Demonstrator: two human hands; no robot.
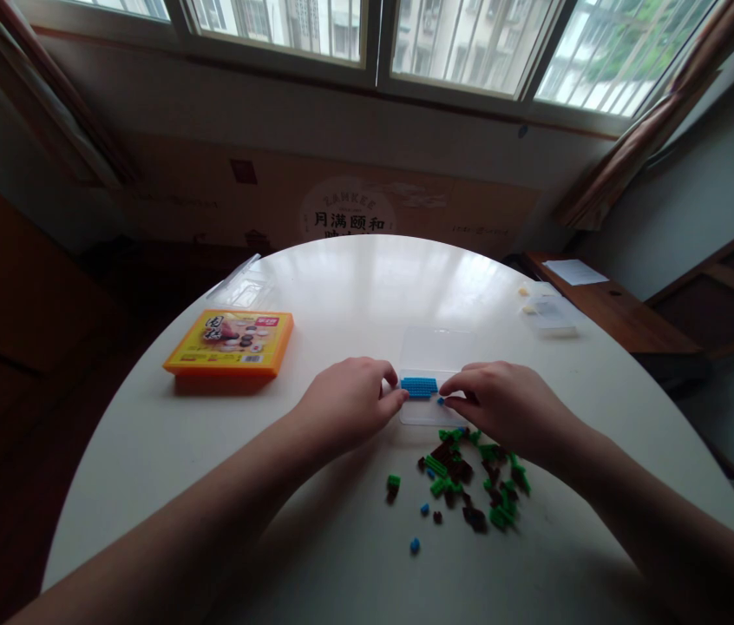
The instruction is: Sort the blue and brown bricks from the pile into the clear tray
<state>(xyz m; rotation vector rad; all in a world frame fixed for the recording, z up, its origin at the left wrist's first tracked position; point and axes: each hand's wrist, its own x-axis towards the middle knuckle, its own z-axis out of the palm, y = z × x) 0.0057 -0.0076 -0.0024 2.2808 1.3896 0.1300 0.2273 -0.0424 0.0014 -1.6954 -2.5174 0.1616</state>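
A flat block of blue toy bricks (419, 387) lies in a clear plastic case (420, 415) in the middle of the table. My left hand (362, 395) has its thumb and forefinger curled around the block's left end. Just right of the block is a small blue brick (441, 401), at the fingertips of my right hand (501, 395), whose thumb and forefinger are drawn close together. Below the case, a loose pile of green bricks (435, 465) and brown bricks (474, 519) spreads over the table, with a few blue bricks (415, 545) among and beside them.
A yellow and orange box (230, 343) lies on the left of the round white table (315, 538), with a clear plastic lid (246, 285) behind it. Another clear case (553, 316) with pale pieces sits at the right. Beyond the table's right edge stands a wooden desk (627, 314).
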